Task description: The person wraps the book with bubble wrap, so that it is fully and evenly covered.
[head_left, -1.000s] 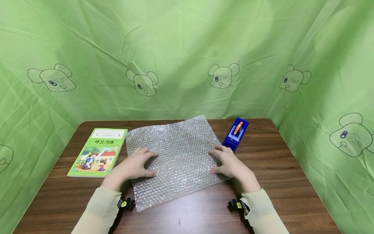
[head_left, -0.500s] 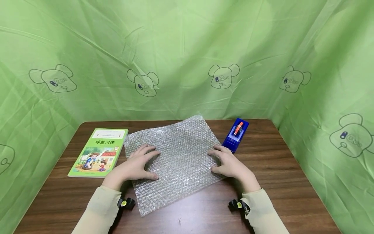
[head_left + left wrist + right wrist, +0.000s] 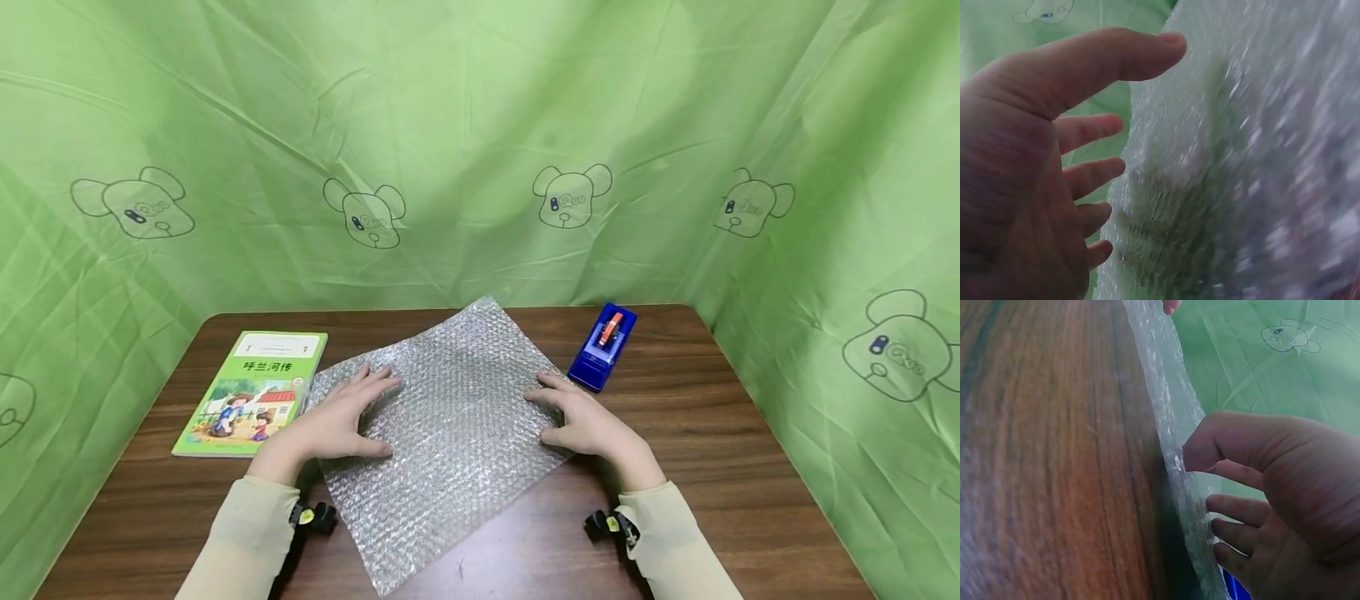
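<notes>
A sheet of silvery bubble wrap [image 3: 457,417] lies askew on the table, one corner pointing toward me. My left hand [image 3: 337,421] is over its left side, fingers spread and slightly bent. In the left wrist view the left thumb [image 3: 1129,55] is apart from the fingers, with the sheet beyond them and nothing gripped. At the right edge of the sheet, my right hand [image 3: 588,421] has its loosely bent fingertips on or just above the wrap. The right wrist view shows the right thumb [image 3: 1229,434] at the sheet's edge; whether it presses there I cannot tell.
To the left lies a green book [image 3: 251,392] with an illustrated cover. A flat blue case [image 3: 592,367] with an orange piece on it lies beyond my right hand. Green printed cloth [image 3: 465,150] walls the wooden table [image 3: 712,467] at the back and sides.
The bubble wrap has turned counterclockwise: its near corner moved toward me and right, its far corner left. My left hand shifted slightly left; the right hand stayed nearly in place.
</notes>
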`<action>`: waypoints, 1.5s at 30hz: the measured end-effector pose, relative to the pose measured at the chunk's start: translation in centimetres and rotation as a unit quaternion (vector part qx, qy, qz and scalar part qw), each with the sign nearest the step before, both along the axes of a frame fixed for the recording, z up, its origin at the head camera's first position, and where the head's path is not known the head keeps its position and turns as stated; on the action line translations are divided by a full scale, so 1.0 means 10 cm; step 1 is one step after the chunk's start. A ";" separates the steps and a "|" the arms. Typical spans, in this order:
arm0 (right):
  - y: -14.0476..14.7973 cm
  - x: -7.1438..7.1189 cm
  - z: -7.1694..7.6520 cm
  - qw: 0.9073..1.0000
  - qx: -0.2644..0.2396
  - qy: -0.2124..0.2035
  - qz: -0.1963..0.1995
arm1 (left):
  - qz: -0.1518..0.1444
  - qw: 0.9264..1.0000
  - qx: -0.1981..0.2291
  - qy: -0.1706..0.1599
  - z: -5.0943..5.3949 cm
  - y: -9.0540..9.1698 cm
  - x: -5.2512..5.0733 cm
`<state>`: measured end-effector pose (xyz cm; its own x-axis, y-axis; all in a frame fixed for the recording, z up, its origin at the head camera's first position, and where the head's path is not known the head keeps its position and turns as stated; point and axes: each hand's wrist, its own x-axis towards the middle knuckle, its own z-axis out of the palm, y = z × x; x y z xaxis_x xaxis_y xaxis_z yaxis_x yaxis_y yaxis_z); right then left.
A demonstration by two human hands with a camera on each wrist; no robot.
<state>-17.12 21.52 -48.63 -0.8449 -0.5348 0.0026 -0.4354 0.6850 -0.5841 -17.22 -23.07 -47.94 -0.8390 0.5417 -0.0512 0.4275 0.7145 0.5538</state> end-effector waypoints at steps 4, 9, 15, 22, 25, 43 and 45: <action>0.00 0.00 -0.01 1.000 0.002 0.001 0.000 | 0.001 1.000 -0.003 -0.011 -0.03 0.01 0.00; 0.00 0.00 0.02 1.000 0.008 0.007 0.002 | -0.001 1.000 -0.026 -0.010 -0.05 0.03 -0.01; -0.02 0.03 0.10 1.000 0.021 0.019 0.013 | -0.006 0.998 -0.054 -0.016 -0.05 0.03 0.02; -0.10 0.09 0.21 1.000 0.026 0.016 0.008 | -0.003 0.998 -0.059 -0.019 0.02 0.10 0.06; -0.13 0.12 0.25 1.000 0.022 0.016 0.012 | 0.001 0.998 -0.064 -0.027 0.09 0.15 0.10; -0.22 0.15 0.12 0.997 0.064 -0.018 -0.029 | 0.019 0.994 -0.107 -0.021 0.26 0.19 0.21; -0.22 0.14 0.11 0.998 0.062 -0.016 -0.028 | 0.022 0.993 -0.115 -0.007 0.27 0.16 0.20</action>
